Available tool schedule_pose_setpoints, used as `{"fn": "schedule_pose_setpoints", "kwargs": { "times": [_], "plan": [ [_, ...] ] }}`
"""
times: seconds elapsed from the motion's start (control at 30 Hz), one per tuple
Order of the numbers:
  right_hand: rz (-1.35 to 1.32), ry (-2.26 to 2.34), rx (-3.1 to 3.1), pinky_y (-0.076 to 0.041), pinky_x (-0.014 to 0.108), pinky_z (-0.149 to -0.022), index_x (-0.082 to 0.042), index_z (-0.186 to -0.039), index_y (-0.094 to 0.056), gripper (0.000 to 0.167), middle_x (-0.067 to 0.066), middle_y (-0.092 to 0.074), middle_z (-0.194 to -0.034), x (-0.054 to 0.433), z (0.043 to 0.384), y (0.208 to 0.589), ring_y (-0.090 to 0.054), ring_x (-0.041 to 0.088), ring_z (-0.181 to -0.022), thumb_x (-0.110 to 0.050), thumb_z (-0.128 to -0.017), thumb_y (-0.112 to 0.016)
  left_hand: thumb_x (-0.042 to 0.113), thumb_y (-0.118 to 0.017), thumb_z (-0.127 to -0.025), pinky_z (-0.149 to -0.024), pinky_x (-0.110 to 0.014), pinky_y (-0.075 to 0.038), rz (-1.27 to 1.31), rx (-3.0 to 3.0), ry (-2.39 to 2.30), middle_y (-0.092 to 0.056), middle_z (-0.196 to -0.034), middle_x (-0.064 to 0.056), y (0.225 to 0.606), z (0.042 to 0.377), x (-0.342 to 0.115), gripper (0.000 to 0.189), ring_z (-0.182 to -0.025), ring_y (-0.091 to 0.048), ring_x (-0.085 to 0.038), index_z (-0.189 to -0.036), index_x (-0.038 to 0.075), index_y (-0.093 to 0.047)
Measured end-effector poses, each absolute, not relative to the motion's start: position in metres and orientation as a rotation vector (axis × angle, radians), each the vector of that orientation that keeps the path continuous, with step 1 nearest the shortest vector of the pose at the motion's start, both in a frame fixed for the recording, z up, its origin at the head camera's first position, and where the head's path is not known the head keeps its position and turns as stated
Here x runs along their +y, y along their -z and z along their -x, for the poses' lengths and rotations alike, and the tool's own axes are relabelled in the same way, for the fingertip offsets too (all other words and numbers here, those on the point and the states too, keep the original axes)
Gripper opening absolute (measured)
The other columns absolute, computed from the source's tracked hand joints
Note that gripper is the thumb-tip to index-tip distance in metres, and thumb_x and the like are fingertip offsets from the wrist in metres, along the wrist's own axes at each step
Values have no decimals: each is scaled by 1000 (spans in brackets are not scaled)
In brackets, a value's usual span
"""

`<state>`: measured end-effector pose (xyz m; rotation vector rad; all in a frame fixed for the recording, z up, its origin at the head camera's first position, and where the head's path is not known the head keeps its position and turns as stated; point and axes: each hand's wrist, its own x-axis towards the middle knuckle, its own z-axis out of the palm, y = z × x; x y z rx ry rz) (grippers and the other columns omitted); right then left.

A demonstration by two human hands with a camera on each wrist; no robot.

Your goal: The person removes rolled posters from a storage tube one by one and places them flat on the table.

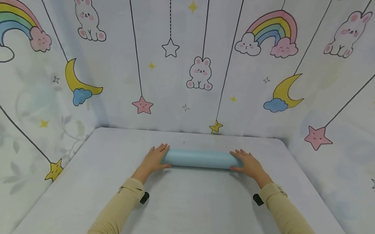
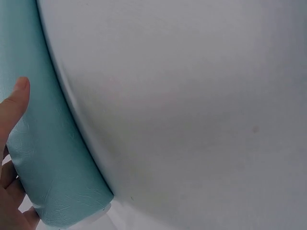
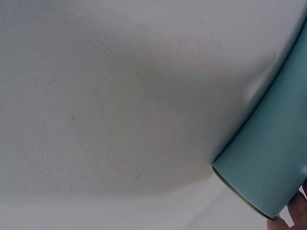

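A light blue roll (image 1: pixel 201 159) with a smooth, leather-like surface lies crosswise on the white table in the head view. My left hand (image 1: pixel 153 159) holds its left end, thumb at the near side and fingers over the far side. At the right end, my right hand (image 1: pixel 248 163) grips it the same way. In the left wrist view the thumb (image 2: pixel 17 103) lies against the faintly creased roll (image 2: pixel 62 158), other fingers partly behind it. The right wrist view shows a thin tan edge along the end of the roll (image 3: pixel 268 153), with fingertips (image 3: pixel 278 224) beside it.
The white table (image 1: pixel 195 209) reaches back to a fabric backdrop (image 1: pixel 114 63) printed with rabbits, stars, moons and rainbows, which also rises along both sides. Small black devices (image 1: pixel 144 198) show at both wrists, below the beige sleeves (image 1: pixel 119 201).
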<state>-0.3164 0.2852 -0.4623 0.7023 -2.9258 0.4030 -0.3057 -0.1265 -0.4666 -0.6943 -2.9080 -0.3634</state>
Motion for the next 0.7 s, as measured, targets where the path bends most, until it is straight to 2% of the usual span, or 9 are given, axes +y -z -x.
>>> {"fn": "schedule_pose_setpoints", "kwargs": {
  "times": [0.3, 0.53, 0.7],
  "plan": [
    [-704, -391, -2915, -22, 59, -100, -8, -132, -49, 69, 24, -42, -134, 286, 316, 461, -32, 43, -126, -34, -74, -74, 33, -74, -75, -104, -52, -21, 694, -2894, 374, -42, -137, -15, 466, 307, -126, 77, -129, -33, -32, -137, 2, -40],
    [-697, -388, -2894, -26, 56, -99, -7, -131, -50, 67, 24, -47, -130, 283, 313, 462, -41, 42, -120, -31, -74, -75, 26, -74, -75, -101, -51, -27, 653, -2892, 327, -50, -129, -13, 467, 309, -124, 69, -121, -44, -29, -134, 5, -45],
    [-703, -372, -2887, -28, 56, -98, -6, -130, -51, 65, 25, -49, -127, 282, 314, 460, -43, 41, -118, -32, -75, -74, 25, -74, -74, -99, -53, -30, 660, -2882, 336, -52, -127, -15, 464, 309, -122, 67, -119, -46, -29, -132, 4, -48]
  ]
}}
